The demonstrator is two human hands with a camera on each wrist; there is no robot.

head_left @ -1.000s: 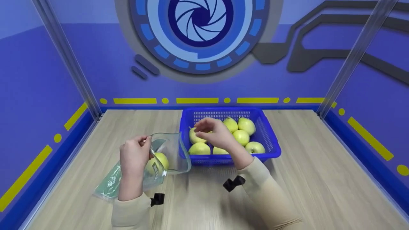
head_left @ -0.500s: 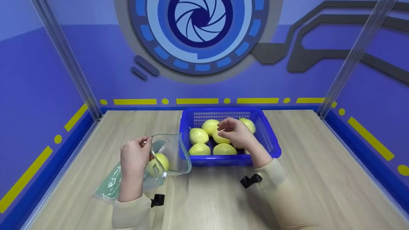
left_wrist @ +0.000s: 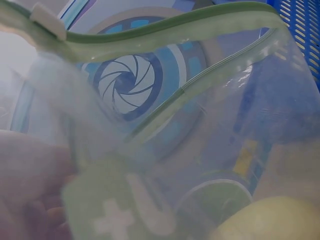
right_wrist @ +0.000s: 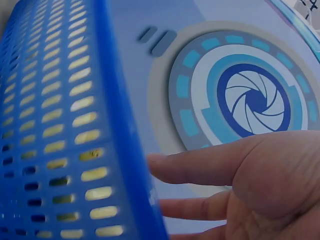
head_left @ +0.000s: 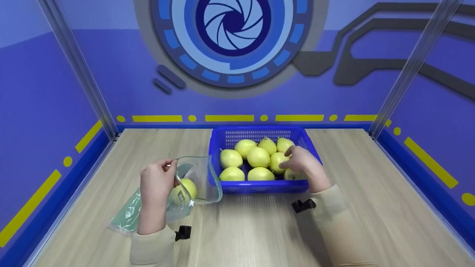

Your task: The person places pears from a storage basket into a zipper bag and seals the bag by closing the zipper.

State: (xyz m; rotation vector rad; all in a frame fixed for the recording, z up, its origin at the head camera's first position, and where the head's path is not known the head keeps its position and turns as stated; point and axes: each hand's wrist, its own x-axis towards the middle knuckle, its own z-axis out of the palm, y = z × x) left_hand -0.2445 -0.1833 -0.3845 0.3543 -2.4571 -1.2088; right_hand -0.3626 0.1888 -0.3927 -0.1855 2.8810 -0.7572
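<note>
In the head view my left hand (head_left: 157,183) pinches the upper edge of a clear zip bag (head_left: 204,178) with green print. The bag's mouth gapes toward the basket, and one yellow-green pear (head_left: 188,188) lies inside. My right hand (head_left: 302,163) reaches over the right side of a blue plastic basket (head_left: 259,186), its fingers slightly bent beside a pear (head_left: 277,162). Whether the fingertips touch that pear is hard to tell. The right wrist view has the thumb and fingers spread past the basket rim, holding nothing visible. Several pears (head_left: 258,157) fill the basket.
Green-printed bag material (head_left: 128,213) lies flat under my left forearm on the wooden table (head_left: 237,230). Blue panels (head_left: 237,100) with metal corner posts enclose the back and sides. Each wrist wears a black mount (head_left: 303,205).
My right hand has moved right across the basket, from above the left pears to the right-hand ones, uncovering the pears on the left. My left hand and the bag stay in place.
</note>
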